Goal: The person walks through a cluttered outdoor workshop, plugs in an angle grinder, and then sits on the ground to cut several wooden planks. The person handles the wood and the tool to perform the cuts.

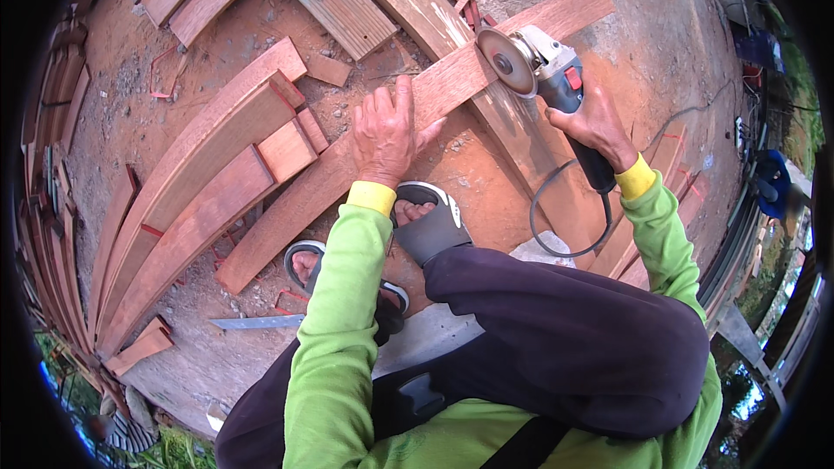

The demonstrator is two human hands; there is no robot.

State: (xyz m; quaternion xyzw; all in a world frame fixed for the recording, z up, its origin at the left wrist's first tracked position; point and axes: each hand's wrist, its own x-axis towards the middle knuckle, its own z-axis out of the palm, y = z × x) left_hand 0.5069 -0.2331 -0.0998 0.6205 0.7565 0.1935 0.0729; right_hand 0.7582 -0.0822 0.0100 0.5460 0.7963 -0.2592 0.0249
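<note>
My right hand (598, 124) grips an angle grinder (560, 78) by its dark body, with the red switch showing near my fingers. Its round disc (507, 62) stands against or just above a long reddish wooden plank (452, 82); contact cannot be made out. That plank slants from lower left to upper right. Over its middle lies my left hand (382, 135), fingers bent across the wood and thumb along the near edge. Beneath the plank, a second board (512, 135) with pale scuffed marks crosses it.
Several stacked planks (200, 148) lie at left, and more boards (339, 0) at the top. The grinder's cable (539, 195) loops by my right knee. My sandalled foot (430, 217) is close to the plank. A metal ruler-like strip (256, 322) lies near my left sleeve.
</note>
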